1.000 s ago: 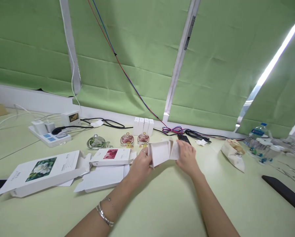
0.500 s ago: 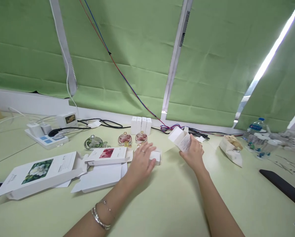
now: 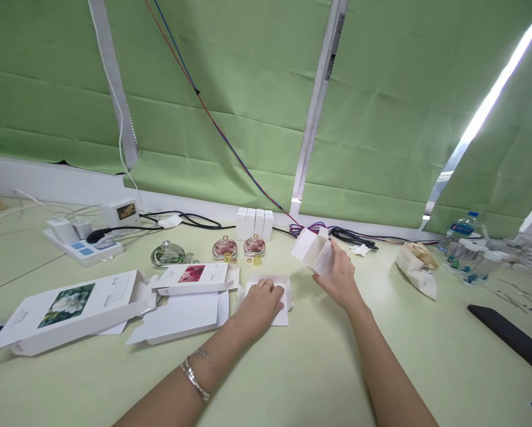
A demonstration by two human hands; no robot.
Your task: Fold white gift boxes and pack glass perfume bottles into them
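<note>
Raised over the table, my right hand (image 3: 338, 274) is closed round a small white open-flapped box (image 3: 311, 251). My left hand (image 3: 259, 305) lies on an unfolded white carton (image 3: 280, 317) on the table; its fingers are bent and partly over the carton, and whether they grip it cannot be made out. Behind it stand two round bottles with pinkish contents (image 3: 224, 247) (image 3: 254, 245), small gold caps (image 3: 257, 260) beside them. A round bottle with green contents (image 3: 168, 255) is further left.
Left on the table (image 3: 310, 367) lie a flower-printed box (image 3: 76, 308), a red-flower box (image 3: 192, 277) and a white carton (image 3: 181, 317). Small white boxes (image 3: 254, 224) stand behind. A power strip (image 3: 85, 252) is left; a cloth pouch (image 3: 417, 270), bottle (image 3: 464, 227) and black object (image 3: 510, 338) are right.
My left hand has moved down onto the white carton, which now shows spread out beneath it. My right hand has shifted slightly left with the small box.
</note>
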